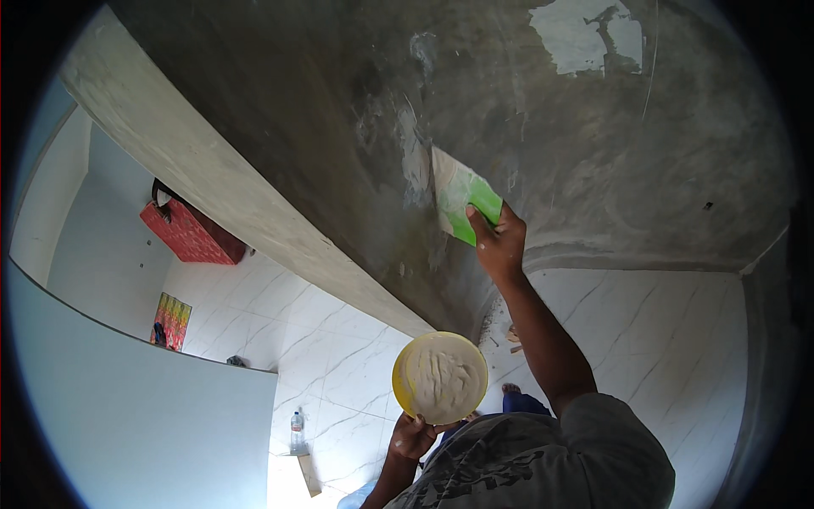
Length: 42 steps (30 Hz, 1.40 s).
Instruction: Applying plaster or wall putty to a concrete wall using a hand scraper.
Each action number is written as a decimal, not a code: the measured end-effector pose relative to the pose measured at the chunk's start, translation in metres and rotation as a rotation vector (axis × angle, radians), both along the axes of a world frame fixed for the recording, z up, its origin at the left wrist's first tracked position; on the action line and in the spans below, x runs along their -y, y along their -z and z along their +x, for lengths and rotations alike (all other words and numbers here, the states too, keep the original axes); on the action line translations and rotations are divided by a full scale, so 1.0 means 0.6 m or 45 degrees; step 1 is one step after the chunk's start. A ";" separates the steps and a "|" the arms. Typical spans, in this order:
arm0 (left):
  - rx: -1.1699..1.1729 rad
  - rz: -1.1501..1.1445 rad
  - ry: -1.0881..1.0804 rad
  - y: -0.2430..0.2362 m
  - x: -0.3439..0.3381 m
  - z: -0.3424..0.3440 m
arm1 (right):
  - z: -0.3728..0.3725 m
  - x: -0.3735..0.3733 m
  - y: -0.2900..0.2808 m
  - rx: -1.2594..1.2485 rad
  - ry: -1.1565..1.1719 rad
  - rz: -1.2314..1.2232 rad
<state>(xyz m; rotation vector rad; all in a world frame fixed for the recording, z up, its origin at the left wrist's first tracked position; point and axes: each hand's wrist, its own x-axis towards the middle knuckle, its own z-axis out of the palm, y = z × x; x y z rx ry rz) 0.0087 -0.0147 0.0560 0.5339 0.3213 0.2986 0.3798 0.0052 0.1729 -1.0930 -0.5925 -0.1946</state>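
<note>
Dark grey plastered wall, curved by the lens, fills the upper part of the view; smooth surface, pale smears near its middle. White tiled floor with grey veins runs along the wall's lower edge and on to the left. Smooth pale blue panel at lower left. Person's grey printed T-shirt at the bottom. Pale rough plaster strip forms the grey wall's left edge. Irregular white patch at the wall's top edge, right of centre. Red patterned boxy object at the floor's far left edge, kind unclear.

Round yellow bowl is held up below the wall's lower edge, loaded with off-white paste, surface ridged. Flat green scraper, paste-coated over much of its face, is at the wall's middle, left edge against or very near the smears; exact contact can't be told. Right hand clamped on the scraper's lower right corner, thumb on its face. Left hand gripping the bowl from its near side, thumb at the rim. Multicoloured patterned sheet near the floor's left edge. Clear plastic bottle upright on the floor, beside the panel's right edge. Small brown chips on the floor near the wall's base.
</note>
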 end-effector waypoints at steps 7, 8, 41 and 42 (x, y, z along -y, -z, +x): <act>0.028 -0.015 0.002 0.006 -0.001 -0.010 | -0.011 -0.009 -0.043 0.135 0.158 -0.399; 0.031 -0.011 -0.020 0.003 0.001 -0.010 | -0.013 -0.013 -0.042 0.192 0.215 -0.433; -0.055 -0.033 -0.063 0.003 -0.005 -0.019 | -0.086 -0.053 -0.052 0.803 0.571 -0.408; -0.073 -0.036 -0.064 0.004 -0.005 -0.016 | -0.093 -0.048 -0.051 0.849 0.547 -0.348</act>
